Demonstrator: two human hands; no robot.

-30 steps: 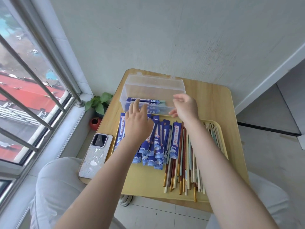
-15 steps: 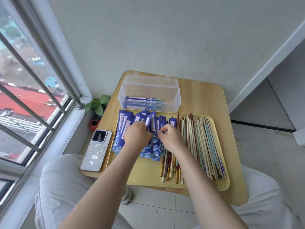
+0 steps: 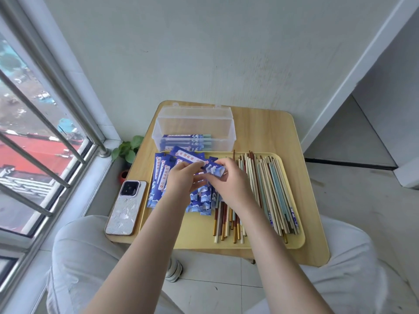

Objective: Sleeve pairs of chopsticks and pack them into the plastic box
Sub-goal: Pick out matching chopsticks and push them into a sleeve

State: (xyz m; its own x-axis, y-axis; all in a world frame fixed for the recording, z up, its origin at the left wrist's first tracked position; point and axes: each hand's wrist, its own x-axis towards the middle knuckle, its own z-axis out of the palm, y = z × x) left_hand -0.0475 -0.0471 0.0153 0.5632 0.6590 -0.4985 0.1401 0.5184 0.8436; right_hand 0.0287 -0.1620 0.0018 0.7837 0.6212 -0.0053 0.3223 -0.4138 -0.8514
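Left hand (image 3: 181,177) and right hand (image 3: 229,177) pinching blue sleeve (image 3: 204,164), above tray (image 3: 192,236)

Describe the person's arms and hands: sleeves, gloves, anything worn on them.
Both forearms are bare all the way to the bottom edge of the picture; no sleeves show. The left hand and right hand wear no gloves, and no rings, watch or bracelets are visible. The legs below are in light grey trousers.

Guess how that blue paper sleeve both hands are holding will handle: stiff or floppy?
Probably light and fairly floppy: the blue sleeve looks like thin flat paper, held between the left hand and right hand. Its open end seems slightly puffed, so it likely creases easily. Unlikely to roll, being flat.
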